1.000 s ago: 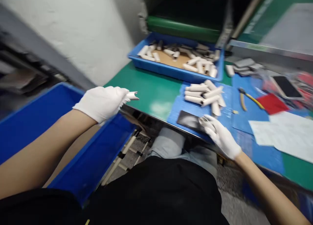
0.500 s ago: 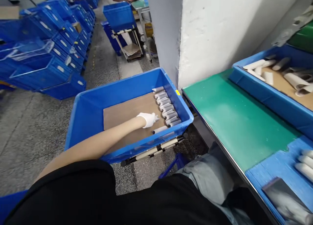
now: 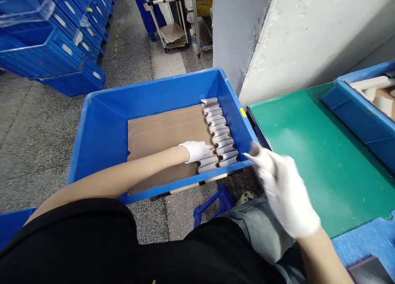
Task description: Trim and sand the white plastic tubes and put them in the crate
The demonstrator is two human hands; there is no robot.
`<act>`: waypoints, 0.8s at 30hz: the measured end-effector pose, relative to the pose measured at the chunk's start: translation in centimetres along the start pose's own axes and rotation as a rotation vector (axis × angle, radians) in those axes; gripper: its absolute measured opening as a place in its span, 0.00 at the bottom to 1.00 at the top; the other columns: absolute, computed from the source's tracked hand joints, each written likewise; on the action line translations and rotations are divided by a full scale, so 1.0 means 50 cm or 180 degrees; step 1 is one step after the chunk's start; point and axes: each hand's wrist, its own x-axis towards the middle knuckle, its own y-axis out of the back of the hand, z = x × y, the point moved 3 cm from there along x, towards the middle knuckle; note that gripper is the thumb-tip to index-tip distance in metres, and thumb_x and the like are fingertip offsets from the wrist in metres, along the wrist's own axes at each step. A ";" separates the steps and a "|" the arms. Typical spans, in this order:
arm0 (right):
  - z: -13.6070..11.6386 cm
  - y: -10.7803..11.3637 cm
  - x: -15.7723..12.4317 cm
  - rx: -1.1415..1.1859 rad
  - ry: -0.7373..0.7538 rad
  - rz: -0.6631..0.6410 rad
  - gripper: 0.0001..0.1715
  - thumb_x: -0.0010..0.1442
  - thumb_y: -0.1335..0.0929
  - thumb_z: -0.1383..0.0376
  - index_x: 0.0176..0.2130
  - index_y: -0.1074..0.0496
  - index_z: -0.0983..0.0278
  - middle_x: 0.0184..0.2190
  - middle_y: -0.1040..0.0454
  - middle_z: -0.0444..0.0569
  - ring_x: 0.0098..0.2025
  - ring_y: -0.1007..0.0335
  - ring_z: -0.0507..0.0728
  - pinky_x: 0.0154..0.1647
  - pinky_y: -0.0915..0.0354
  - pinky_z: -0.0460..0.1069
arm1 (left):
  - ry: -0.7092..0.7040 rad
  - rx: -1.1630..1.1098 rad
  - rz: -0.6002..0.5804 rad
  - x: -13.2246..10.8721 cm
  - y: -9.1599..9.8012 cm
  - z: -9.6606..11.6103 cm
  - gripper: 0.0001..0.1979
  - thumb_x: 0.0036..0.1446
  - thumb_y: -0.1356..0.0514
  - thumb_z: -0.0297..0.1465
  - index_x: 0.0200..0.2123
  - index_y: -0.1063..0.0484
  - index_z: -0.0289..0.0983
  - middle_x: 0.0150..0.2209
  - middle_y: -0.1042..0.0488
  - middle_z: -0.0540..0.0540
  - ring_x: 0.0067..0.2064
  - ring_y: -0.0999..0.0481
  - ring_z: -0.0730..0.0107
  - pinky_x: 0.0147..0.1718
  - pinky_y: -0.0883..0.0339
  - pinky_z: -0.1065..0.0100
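Note:
My left hand [image 3: 196,151], in a white glove, reaches into the blue bin [image 3: 77,132], its fingers closed at the left edge of the short metal tubes [image 3: 219,123]. Whether it grips one of them is hidden. The tubes lie side by side along the bin's right wall, with notched ends, and a few form a second row near the front. My right hand [image 3: 282,185], also gloved and slightly blurred, holds a notched tube [image 3: 262,157] over the bin's right front corner. Brown cardboard [image 3: 163,132] lines the bin floor.
A green worktop [image 3: 308,136] stands right of the bin, with another blue bin [image 3: 364,103] of tubes on it. A white pillar [image 3: 284,41] rises behind. Stacked blue crates [image 3: 61,45] stand at the left. A blue stool [image 3: 220,202] is below the bin.
My right hand has come into view from the right with a tube. More tubes lie in the second row near my left hand. The camera view has shifted.

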 end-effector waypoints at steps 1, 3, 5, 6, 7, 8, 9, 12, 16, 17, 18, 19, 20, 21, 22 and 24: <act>-0.027 -0.019 0.047 -0.0021 0.0238 -0.0147 0.27 0.78 0.41 0.51 0.65 0.29 0.61 0.49 0.22 0.57 0.46 0.22 0.65 0.45 0.24 0.58 | 0.0060 0.0009 0.0029 -0.007 0.016 -0.004 0.19 0.70 0.46 0.36 0.58 0.22 0.47 0.50 0.17 0.38 0.46 0.16 0.51 0.48 0.25 0.52; -0.060 -0.063 0.118 -0.0241 0.0499 -0.0581 0.22 0.78 0.39 0.56 0.63 0.27 0.59 0.51 0.22 0.54 0.49 0.23 0.63 0.48 0.26 0.56 | 0.0009 -0.0174 0.0310 -0.028 0.062 -0.006 0.23 0.74 0.52 0.38 0.62 0.24 0.48 0.53 0.18 0.41 0.49 0.17 0.54 0.52 0.26 0.54; -0.074 -0.102 0.162 -0.0433 0.0600 -0.0818 0.19 0.77 0.37 0.58 0.61 0.26 0.59 0.51 0.21 0.53 0.51 0.23 0.63 0.50 0.27 0.55 | -0.0507 -0.0689 0.0626 -0.057 0.114 0.003 0.28 0.76 0.60 0.39 0.71 0.34 0.50 0.62 0.22 0.44 0.54 0.20 0.60 0.54 0.28 0.59; -0.077 -0.119 0.176 -0.0470 0.0587 -0.0883 0.19 0.77 0.36 0.58 0.61 0.26 0.59 0.50 0.21 0.53 0.51 0.23 0.63 0.49 0.27 0.55 | -0.0822 -0.0931 0.0696 -0.071 0.135 0.008 0.29 0.77 0.61 0.41 0.74 0.40 0.50 0.64 0.24 0.46 0.55 0.21 0.62 0.55 0.28 0.61; -0.078 -0.133 0.185 -0.0463 0.0545 -0.0924 0.19 0.77 0.36 0.58 0.62 0.26 0.58 0.50 0.21 0.53 0.51 0.23 0.63 0.49 0.27 0.55 | -0.1076 -0.1043 0.0700 -0.084 0.150 0.011 0.29 0.76 0.59 0.44 0.76 0.42 0.51 0.65 0.25 0.46 0.55 0.21 0.62 0.55 0.28 0.62; -0.079 -0.143 0.190 -0.0432 0.0475 -0.0930 0.21 0.77 0.36 0.58 0.64 0.28 0.58 0.52 0.21 0.53 0.50 0.22 0.63 0.48 0.27 0.55 | -0.1213 -0.0975 0.0653 -0.093 0.158 0.012 0.29 0.75 0.55 0.46 0.75 0.42 0.51 0.64 0.24 0.46 0.54 0.21 0.61 0.54 0.28 0.61; -0.079 -0.149 0.192 -0.0397 0.0382 -0.0865 0.23 0.77 0.37 0.58 0.67 0.30 0.58 0.54 0.22 0.54 0.51 0.22 0.63 0.47 0.26 0.55 | -0.1203 -0.0734 0.0585 -0.098 0.157 0.008 0.29 0.74 0.52 0.47 0.74 0.39 0.52 0.63 0.23 0.45 0.54 0.21 0.58 0.54 0.28 0.60; -0.068 -0.138 0.172 -0.0411 0.0095 -0.0338 0.33 0.77 0.36 0.55 0.74 0.40 0.63 0.60 0.25 0.60 0.55 0.24 0.67 0.49 0.25 0.58 | -0.0744 0.0054 0.0452 -0.095 0.123 -0.022 0.29 0.73 0.52 0.44 0.74 0.37 0.52 0.57 0.22 0.39 0.51 0.20 0.51 0.53 0.29 0.53; -0.018 -0.091 0.074 -0.0441 -0.0055 0.0211 0.34 0.76 0.36 0.51 0.73 0.39 0.62 0.58 0.23 0.61 0.54 0.23 0.69 0.48 0.23 0.61 | 0.0315 0.0247 -0.0132 -0.067 0.037 -0.075 0.31 0.74 0.57 0.43 0.77 0.44 0.51 0.57 0.22 0.33 0.47 0.18 0.47 0.50 0.28 0.50; 0.001 -0.080 0.037 -0.0461 -0.0078 0.0260 0.34 0.76 0.36 0.50 0.73 0.38 0.61 0.57 0.23 0.60 0.53 0.22 0.68 0.47 0.22 0.61 | 0.0491 0.0258 -0.0262 -0.058 0.019 -0.082 0.30 0.74 0.56 0.45 0.75 0.41 0.48 0.56 0.21 0.31 0.47 0.17 0.47 0.49 0.27 0.50; 0.020 -0.070 -0.005 -0.0494 -0.0119 0.0293 0.33 0.77 0.37 0.50 0.72 0.38 0.61 0.57 0.23 0.59 0.52 0.21 0.68 0.46 0.22 0.61 | 0.0585 0.0283 -0.0354 -0.048 0.005 -0.084 0.30 0.73 0.56 0.47 0.73 0.38 0.46 0.55 0.20 0.30 0.46 0.17 0.46 0.49 0.27 0.49; 0.038 -0.060 -0.050 -0.0511 -0.0154 0.0305 0.32 0.77 0.37 0.50 0.72 0.36 0.61 0.56 0.22 0.59 0.50 0.21 0.68 0.45 0.22 0.61 | 0.0609 0.0322 -0.0389 -0.037 -0.004 -0.082 0.31 0.73 0.56 0.49 0.70 0.34 0.43 0.54 0.19 0.29 0.46 0.16 0.45 0.49 0.26 0.49; 0.055 -0.052 -0.098 -0.0499 -0.0193 0.0308 0.32 0.77 0.37 0.49 0.71 0.35 0.61 0.55 0.22 0.58 0.49 0.20 0.68 0.45 0.22 0.61 | 0.0606 0.0370 -0.0375 -0.026 -0.009 -0.076 0.31 0.73 0.57 0.50 0.66 0.31 0.41 0.54 0.19 0.28 0.46 0.16 0.44 0.49 0.26 0.48; 0.070 -0.043 -0.148 -0.0461 -0.0212 0.0315 0.31 0.77 0.37 0.49 0.70 0.34 0.62 0.54 0.21 0.57 0.49 0.20 0.67 0.45 0.22 0.61 | 0.0595 0.0426 -0.0345 -0.016 -0.009 -0.066 0.31 0.73 0.57 0.51 0.62 0.29 0.40 0.54 0.19 0.28 0.48 0.16 0.44 0.50 0.26 0.48; 0.081 -0.034 -0.199 -0.0425 -0.0224 0.0335 0.30 0.77 0.38 0.49 0.69 0.33 0.62 0.53 0.21 0.56 0.48 0.19 0.67 0.45 0.22 0.61 | 0.0565 0.0489 -0.0295 -0.008 -0.004 -0.054 0.30 0.73 0.57 0.51 0.58 0.26 0.39 0.54 0.19 0.28 0.50 0.17 0.45 0.52 0.27 0.48; 0.097 -0.011 -0.300 -0.0361 -0.0323 0.0431 0.28 0.78 0.37 0.51 0.68 0.32 0.61 0.52 0.20 0.55 0.48 0.19 0.66 0.46 0.22 0.60 | 0.0449 0.0626 -0.0142 0.002 0.018 -0.021 0.28 0.72 0.56 0.50 0.51 0.23 0.39 0.54 0.18 0.30 0.54 0.18 0.48 0.57 0.29 0.50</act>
